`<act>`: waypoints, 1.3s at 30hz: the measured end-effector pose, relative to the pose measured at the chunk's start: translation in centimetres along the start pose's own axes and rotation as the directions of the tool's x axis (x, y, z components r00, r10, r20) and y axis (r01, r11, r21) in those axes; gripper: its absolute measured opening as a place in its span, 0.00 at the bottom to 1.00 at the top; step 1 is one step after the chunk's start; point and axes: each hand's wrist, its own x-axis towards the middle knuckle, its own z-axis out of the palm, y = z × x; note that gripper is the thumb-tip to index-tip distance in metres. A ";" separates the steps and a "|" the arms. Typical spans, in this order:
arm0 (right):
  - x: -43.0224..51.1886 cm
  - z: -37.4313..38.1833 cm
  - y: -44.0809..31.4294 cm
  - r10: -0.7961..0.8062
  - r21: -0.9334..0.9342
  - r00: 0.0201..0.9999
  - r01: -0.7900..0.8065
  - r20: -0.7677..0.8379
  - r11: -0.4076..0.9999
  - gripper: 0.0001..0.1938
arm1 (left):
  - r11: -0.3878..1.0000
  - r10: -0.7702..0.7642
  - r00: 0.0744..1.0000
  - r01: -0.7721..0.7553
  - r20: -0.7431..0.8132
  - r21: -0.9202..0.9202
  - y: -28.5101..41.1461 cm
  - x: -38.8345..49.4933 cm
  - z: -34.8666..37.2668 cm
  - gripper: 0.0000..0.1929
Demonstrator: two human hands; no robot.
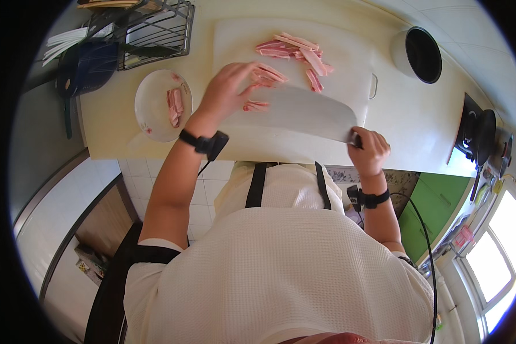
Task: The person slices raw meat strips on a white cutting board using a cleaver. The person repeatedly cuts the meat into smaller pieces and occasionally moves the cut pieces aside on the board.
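My right hand [370, 150] grips the dark handle of a wide kitchen cleaver [311, 112], whose blade points left over a white cutting board [236, 36]. At the blade's tip, the fingers of my left hand [230, 88] touch a few slices of raw streaky pork [268, 73]; whether they hold them firmly cannot be told. A smaller pork piece [256, 106] lies just below those fingers. Farther back on the board is a loose pile of pork strips [292, 47], with a single strip [314, 80] below it. Left of my left hand, a white floral plate [148, 107] holds a pork chunk [175, 107].
A dark wire rack [155, 34] and a blue pan [86, 69] stand at the back left. A round pot with a black inside [423, 55] is at the back right, and a black frying pan [485, 133] lies farther right. The counter's front edge [284, 158] is near my waist.
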 end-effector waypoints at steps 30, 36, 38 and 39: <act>-7.3 -1.0 1.1 0.837 0.237 0.548 -0.815 0.015 0.529 0.12 | 0.986 -0.074 0.910 0.129 0.408 -0.109 4.0 1.1 2.1 0.35; -7.6 -0.9 1.6 0.848 0.238 0.529 -0.827 0.023 0.509 0.12 | 0.994 0.065 0.972 -0.083 0.227 0.070 3.5 -2.0 3.2 0.46; -7.6 -1.0 1.6 0.852 0.230 0.522 -0.833 0.031 0.502 0.12 | 0.994 0.057 0.979 -0.074 0.197 0.084 2.9 -3.1 4.4 0.46; -7.5 -1.0 1.6 0.852 0.227 0.523 -0.834 0.033 0.503 0.12 | 0.992 0.071 0.977 -0.091 0.203 0.091 2.5 -3.5 4.8 0.46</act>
